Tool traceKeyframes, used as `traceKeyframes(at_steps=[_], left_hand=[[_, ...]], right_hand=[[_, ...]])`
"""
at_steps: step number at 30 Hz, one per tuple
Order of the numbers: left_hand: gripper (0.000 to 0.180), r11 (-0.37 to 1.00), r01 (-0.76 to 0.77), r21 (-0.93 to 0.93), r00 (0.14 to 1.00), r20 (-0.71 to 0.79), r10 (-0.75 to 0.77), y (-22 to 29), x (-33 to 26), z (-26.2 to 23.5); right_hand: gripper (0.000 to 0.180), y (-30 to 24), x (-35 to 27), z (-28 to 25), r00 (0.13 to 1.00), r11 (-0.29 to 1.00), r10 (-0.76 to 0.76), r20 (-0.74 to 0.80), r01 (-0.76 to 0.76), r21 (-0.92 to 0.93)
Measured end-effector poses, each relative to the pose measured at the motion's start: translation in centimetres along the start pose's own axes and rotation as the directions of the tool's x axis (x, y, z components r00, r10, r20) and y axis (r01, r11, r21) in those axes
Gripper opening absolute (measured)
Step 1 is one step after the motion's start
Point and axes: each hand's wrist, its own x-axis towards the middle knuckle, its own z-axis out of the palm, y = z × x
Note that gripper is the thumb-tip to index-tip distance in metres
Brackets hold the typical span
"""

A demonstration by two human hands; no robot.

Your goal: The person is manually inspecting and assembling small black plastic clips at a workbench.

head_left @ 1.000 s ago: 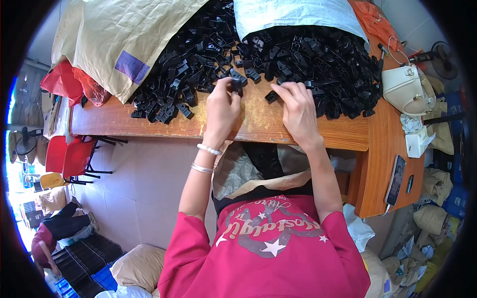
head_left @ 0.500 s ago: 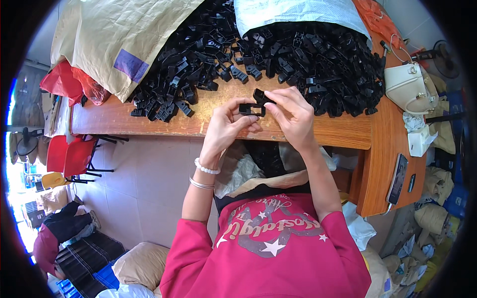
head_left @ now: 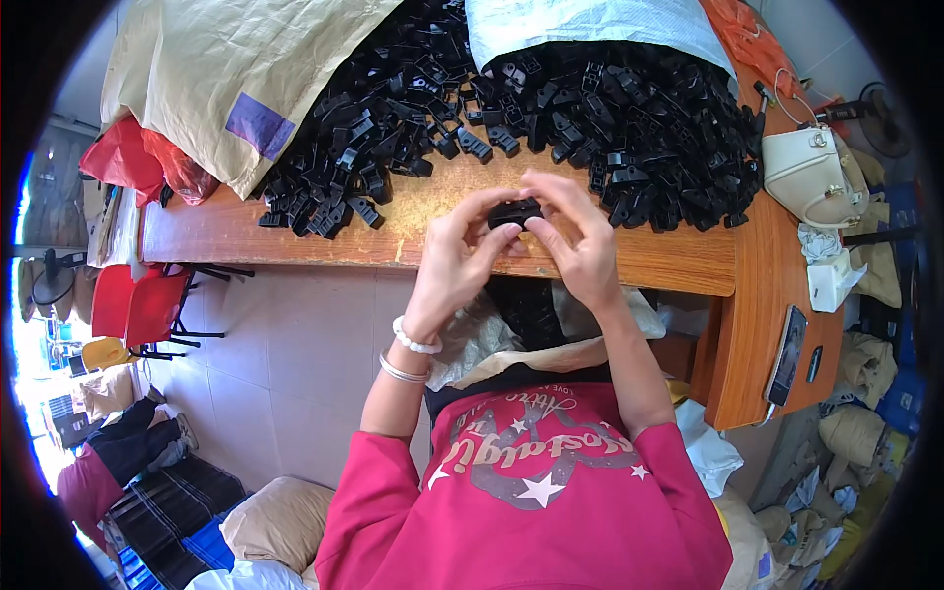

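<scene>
Over the table's front edge, my left hand (head_left: 458, 254) and my right hand (head_left: 582, 246) are closed on a small black plastic part (head_left: 514, 211) between them. Both thumbs press on its near side, and the fingers curl over its far side. It looks like two pieces brought together, but the fingers cover much of it. Beyond my hands lies a heap of loose black plastic pieces (head_left: 349, 147) on the left. Another heap of black plastic parts (head_left: 649, 128) spreads to the right.
A tan sack (head_left: 236, 69) and a white woven sack (head_left: 600, 25) lie behind the heaps. On the right are a cream handbag (head_left: 811, 172) and a phone (head_left: 787, 354). Below the table edge, an open sack (head_left: 472, 339) sits by my lap. Another person (head_left: 93, 482) bends at far left.
The black frame in my left hand and the smaller black piece in my right have come together. My hands have closed in around them, and the part has turned.
</scene>
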Motion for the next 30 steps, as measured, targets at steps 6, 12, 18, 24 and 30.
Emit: traceKeyframes(at_steps=[6,12,18,24,30], left_hand=[[0.034,0.955,-0.158,0.251,0.980,-0.076,0.182,-0.4,-0.6,1.6],[0.030,0.969,-0.099,0.224,0.989,-0.087,0.121,-1.8,1.2,0.2],[0.053,0.415,0.215,0.884,0.920,-0.325,0.217,-2.8,8.4,-2.0],[0.041,0.669,0.211,0.712,0.913,-0.388,0.125,-3.6,9.7,-2.1],[0.035,0.747,0.115,0.655,0.956,-0.277,0.096,-3.6,8.4,-1.9]], right_hand=[[0.030,1.1,-0.8,-0.3,0.991,0.989,0.117,0.060,-0.122,0.080],[0.017,0.8,-0.2,-3.2,0.945,0.990,0.106,0.308,-0.130,0.058],[0.022,2.7,3.1,-3.7,0.977,0.637,-0.209,0.046,0.172,-0.752],[0.041,6.7,9.7,-3.3,0.957,0.270,-0.290,0.003,0.085,-0.959],[0.040,7.5,10.9,-0.4,0.972,0.321,-0.230,0.053,0.128,-0.938]])
